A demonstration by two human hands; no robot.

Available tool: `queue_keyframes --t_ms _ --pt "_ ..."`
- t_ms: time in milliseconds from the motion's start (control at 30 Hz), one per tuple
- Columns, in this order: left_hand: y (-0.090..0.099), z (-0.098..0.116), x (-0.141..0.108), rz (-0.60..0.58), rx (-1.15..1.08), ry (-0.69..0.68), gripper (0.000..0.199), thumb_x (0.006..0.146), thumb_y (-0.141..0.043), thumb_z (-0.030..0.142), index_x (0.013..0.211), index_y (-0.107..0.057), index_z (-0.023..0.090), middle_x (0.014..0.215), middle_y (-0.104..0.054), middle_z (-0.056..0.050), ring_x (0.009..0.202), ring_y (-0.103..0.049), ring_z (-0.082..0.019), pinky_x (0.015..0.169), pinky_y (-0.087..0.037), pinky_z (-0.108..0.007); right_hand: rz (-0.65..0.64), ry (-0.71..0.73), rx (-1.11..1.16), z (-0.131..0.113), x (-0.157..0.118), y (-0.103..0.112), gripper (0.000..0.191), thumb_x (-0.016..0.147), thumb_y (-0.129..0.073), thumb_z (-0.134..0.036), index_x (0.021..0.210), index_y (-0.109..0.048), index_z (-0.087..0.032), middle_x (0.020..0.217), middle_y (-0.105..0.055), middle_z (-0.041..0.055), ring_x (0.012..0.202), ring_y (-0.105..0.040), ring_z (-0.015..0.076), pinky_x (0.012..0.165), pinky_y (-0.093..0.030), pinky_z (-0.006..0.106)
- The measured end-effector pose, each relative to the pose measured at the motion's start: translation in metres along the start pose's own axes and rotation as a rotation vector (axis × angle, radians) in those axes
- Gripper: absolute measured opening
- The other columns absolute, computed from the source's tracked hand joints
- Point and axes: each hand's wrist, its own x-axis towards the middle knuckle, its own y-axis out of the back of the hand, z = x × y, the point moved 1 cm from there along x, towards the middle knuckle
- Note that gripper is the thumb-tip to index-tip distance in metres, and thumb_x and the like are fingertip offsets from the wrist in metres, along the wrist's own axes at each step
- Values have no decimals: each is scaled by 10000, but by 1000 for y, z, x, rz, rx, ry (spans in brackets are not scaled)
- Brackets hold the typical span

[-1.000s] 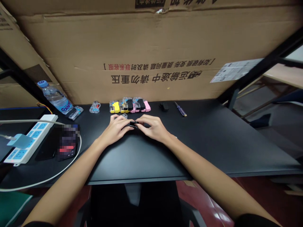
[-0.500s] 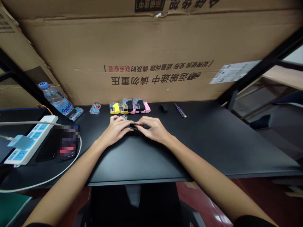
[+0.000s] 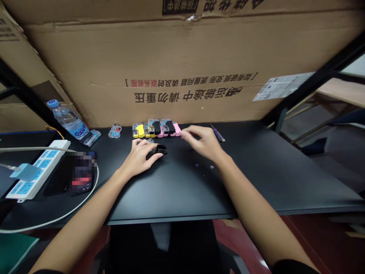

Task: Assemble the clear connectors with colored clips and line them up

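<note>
My left hand [image 3: 142, 155] pinches a small black plastic part [image 3: 161, 148] between thumb and fingers, low over the black table. To its right, my right hand [image 3: 203, 141] is lifted apart from it, with thumb and fingertips drawn together. What those fingertips hold, if anything, is too small and blurred to tell. On the table below my right hand lie a tiny blue piece [image 3: 197, 165] and a small pale curved piece [image 3: 211, 167]. A screwdriver [image 3: 218, 134] lies just beyond the right hand.
Several clear-cased gadgets with yellow, black and pink parts [image 3: 138, 130] line the cardboard [image 3: 171, 57]. Another clear gadget with red inside [image 3: 115, 131] lies left of them. A water bottle [image 3: 70, 121], power strip [image 3: 37, 171], white cable [image 3: 95, 190] and phone [image 3: 57, 177] occupy the left side.
My right hand has left the black part and moved right and slightly up. My left hand keeps hold of it. The black piece near the screwdriver is now hidden by my right hand.
</note>
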Motion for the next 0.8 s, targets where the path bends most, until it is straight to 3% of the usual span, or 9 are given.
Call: queue_keyframes --t_ms 67,100,267,367,600,733,800 --pt "0 1 0 50 3 26 259 1051 -678 447 1145 -748 216 1069 -808 -68 1004 -689 -242 1091 -388 -486 91 -138 -72 10 3 18 437 1088 -568 -507 873 -788 -196 764 -769 65 701 -698 222 706 -530 349" --pt "0 2 0 66 1 36 256 1045 -681 449 1121 -747 214 1045 -803 -64 988 -687 -240 1089 -386 -491 77 -190 -110 16 3 24 447 1080 -575 -513 847 -782 -192 717 -751 57 666 -679 214 673 -511 340" --pt "-1 1 0 77 -9 98 254 1021 -686 471 1062 -731 224 966 -780 -43 972 -676 -240 1105 -375 -520 -281 -325 -240 47 -5 26 228 968 -733 -398 867 -802 -207 743 -778 34 660 -694 192 606 -461 300" --pt "-2 0 0 53 -16 124 272 1029 -666 496 1042 -730 231 946 -776 -45 983 -670 -249 1107 -374 -534 -393 -372 -264 60 -10 15 145 892 -828 -338 948 -811 -205 819 -808 45 699 -730 197 615 -482 288" --pt "-9 3 -1 -67 -61 105 364 1061 -646 492 1248 -768 205 971 -786 -51 1112 -664 -262 1179 -319 -526 -424 -293 -243 58 -9 -9 83 910 -768 -174 984 -805 -178 913 -794 72 776 -729 193 723 -540 290" --pt "-11 5 -1 -124 -54 123 372 1052 -666 460 1317 -746 212 1007 -797 -53 1169 -656 -269 1185 -306 -513 -410 -191 -188 43 -7 -18 110 923 -726 -157 1001 -802 -176 1006 -789 100 885 -737 231 820 -562 336" --pt "-9 6 -1 -108 -36 139 380 1039 -679 425 1363 -707 228 1012 -797 -41 1154 -662 -265 1184 -302 -503 -345 -125 -158 32 -6 -21 109 951 -717 -214 1016 -800 -187 1036 -795 106 969 -734 265 894 -562 385"
